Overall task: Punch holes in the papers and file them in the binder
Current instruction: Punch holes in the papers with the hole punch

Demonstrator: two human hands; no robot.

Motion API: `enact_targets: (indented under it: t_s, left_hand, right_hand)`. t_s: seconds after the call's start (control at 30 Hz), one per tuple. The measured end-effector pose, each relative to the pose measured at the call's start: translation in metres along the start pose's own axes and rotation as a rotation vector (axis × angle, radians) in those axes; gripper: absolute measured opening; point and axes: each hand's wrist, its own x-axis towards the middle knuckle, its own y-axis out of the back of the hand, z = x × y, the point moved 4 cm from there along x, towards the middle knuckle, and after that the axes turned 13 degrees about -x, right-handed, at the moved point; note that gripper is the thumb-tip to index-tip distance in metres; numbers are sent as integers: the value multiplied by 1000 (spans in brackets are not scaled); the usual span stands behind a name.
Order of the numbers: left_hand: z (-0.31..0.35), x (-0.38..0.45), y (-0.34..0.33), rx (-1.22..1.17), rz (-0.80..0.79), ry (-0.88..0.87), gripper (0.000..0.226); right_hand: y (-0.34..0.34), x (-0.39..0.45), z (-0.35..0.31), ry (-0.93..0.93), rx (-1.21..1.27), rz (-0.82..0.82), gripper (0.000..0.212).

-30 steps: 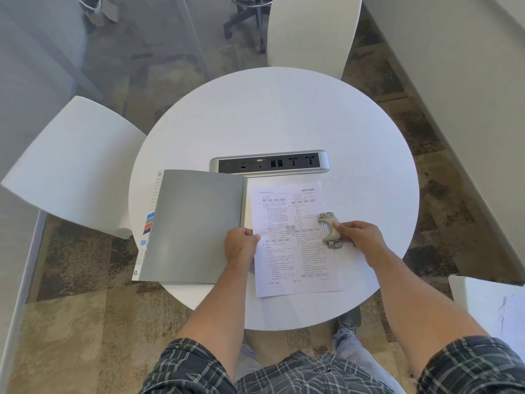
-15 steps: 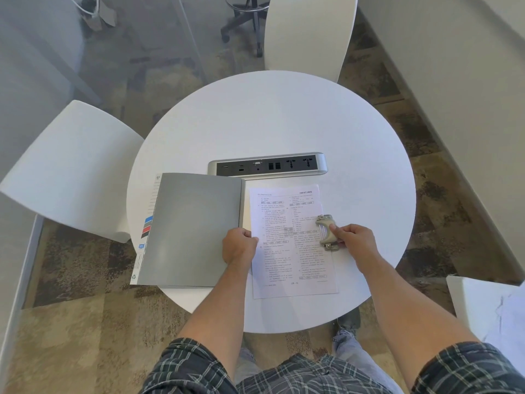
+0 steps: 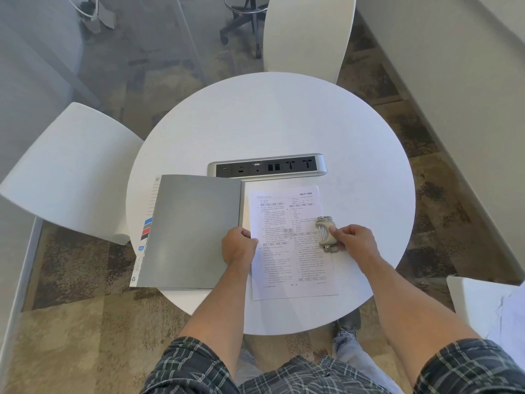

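Observation:
A printed paper sheet (image 3: 287, 240) lies flat on the round white table (image 3: 270, 126), right of a closed grey binder (image 3: 190, 231) with coloured index tabs along its left edge. A beige hole punch (image 3: 326, 233) sits on the paper's right edge. My right hand (image 3: 353, 240) grips the punch from the right. My left hand (image 3: 238, 247) rests with curled fingers on the paper's left edge, where it meets the binder's spine.
A silver power and socket strip (image 3: 267, 165) is set into the table behind the binder. White chairs stand at the left (image 3: 71, 172) and the far side (image 3: 306, 35). More paper (image 3: 500, 305) lies on a white surface at the right.
Both hands keep their hold on the paper and the punch; only the camera view has shifted slightly.

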Motion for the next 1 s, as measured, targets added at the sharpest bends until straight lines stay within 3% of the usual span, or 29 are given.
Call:
enact_targets:
  t_s: [0.27,0.5,0.73,1.0]
  left_hand:
    - [0,-1,-3,44,8,-31,16]
    - [0,3,-2,63,9,-22,15]
    - [1,4,-3,81,2,-13,14]
    - [-2,10,-5,74,-6,12,15]
  right_hand:
    - [3,5,-8,-13,-343,-3,54]
    - [7,8,-5,-30,-196,-52,54]
    - [14,9,-9,-202,-214,-123,57]
    - [18,3,-13,-284,-503,-54,75]
